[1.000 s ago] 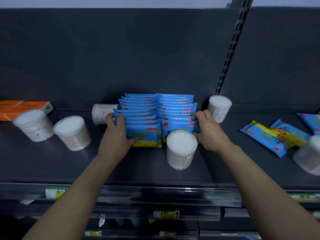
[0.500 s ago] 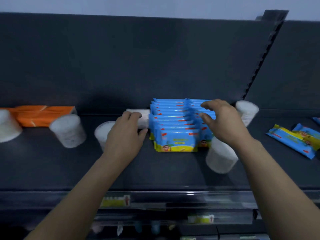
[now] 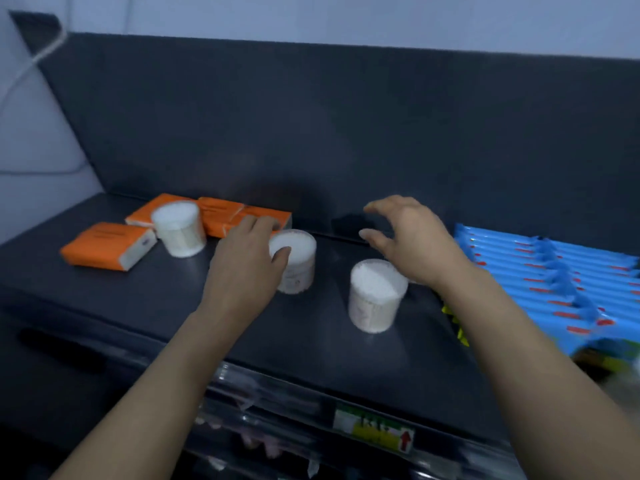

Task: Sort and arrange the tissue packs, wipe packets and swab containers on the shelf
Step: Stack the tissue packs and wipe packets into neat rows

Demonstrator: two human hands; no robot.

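White cotton tips fill the middle swab container (image 3: 298, 268), which stands upright on the dark shelf (image 3: 138, 299). The left hand (image 3: 242, 268) grips it, thumb against its near rim and fingers curled round its far side. A second swab container (image 3: 375, 296) stands nearer the shelf's front edge, just below the right hand (image 3: 415, 244), which hovers with spread, loosely bent fingers and holds nothing. A third swab container (image 3: 178, 232) stands further left among the orange tissue packs (image 3: 104, 245), which lie flat and unevenly angled near the back panel (image 3: 311, 133). At the right, blue wipe packets (image 3: 554, 271) stand packed in two rows. A price label (image 3: 377, 433) sits on the shelf's front rail.
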